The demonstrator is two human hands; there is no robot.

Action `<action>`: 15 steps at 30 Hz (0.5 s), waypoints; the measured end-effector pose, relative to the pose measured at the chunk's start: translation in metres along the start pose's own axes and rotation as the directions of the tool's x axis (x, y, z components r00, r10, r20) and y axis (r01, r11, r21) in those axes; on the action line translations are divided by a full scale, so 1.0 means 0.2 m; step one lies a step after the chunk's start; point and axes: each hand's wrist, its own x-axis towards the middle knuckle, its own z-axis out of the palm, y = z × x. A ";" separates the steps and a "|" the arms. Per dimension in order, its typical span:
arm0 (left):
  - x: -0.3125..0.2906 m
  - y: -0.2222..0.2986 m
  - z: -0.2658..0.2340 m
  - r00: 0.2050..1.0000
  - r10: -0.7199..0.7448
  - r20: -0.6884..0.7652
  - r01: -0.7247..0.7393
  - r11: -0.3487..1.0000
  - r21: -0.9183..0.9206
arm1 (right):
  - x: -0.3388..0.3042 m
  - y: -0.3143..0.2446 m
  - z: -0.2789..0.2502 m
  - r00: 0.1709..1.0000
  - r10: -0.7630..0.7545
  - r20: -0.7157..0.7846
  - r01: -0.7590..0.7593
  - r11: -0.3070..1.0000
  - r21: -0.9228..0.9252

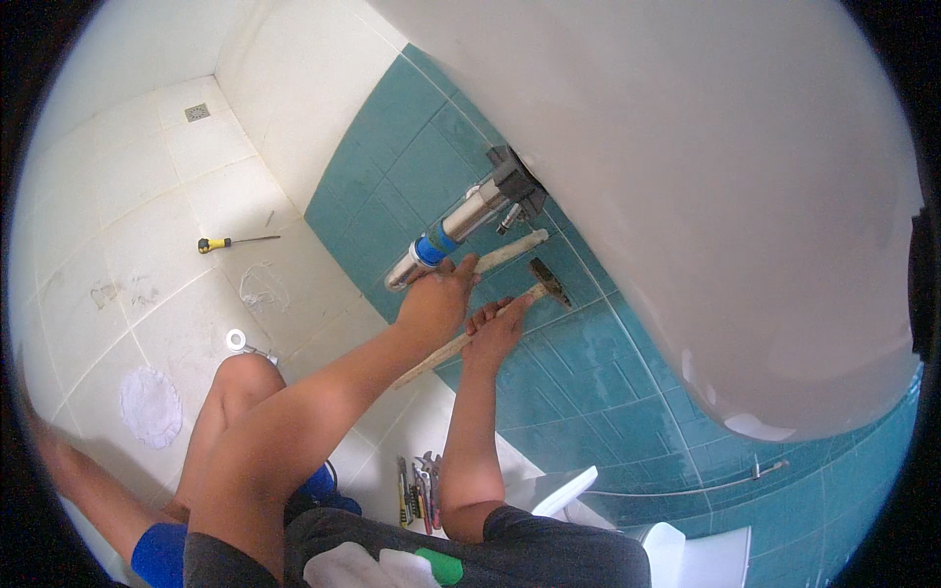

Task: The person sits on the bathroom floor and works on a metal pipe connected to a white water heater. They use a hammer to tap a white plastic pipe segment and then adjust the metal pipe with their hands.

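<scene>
While the right hand grips the hammer near its probably heavy head, the stiff-looking handle behind that hand should afford surer hold; the left hand, by the pipe, shows no determinable grip.

Pale tiled floor
A yellow-black screwdriver lies left of the gripping left hand, a white cloth farther lower-left, a row of hand tools below.

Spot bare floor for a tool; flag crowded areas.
Bare: floor tiles between the drain grate and the screwdriver. Crowded: beside the chrome pipe, with the left hand and the hammer in the right hand; also around the hand tools.
</scene>
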 end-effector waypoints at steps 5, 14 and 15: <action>0.01 -0.01 0.03 1.000 -0.010 -0.018 0.010 1.000 -0.006 | -0.01 0.00 0.01 1.000 0.004 -0.029 -0.003 1.000 0.022; -0.01 -0.02 0.02 0.999 -0.022 -0.027 0.022 1.000 -0.009 | 0.01 -0.04 0.07 0.986 -0.157 -0.061 0.152 0.984 -0.089; -0.01 -0.01 0.01 0.999 -0.022 -0.024 0.022 1.000 -0.009 | 0.02 -0.04 0.08 0.979 -0.194 -0.069 0.187 0.978 -0.093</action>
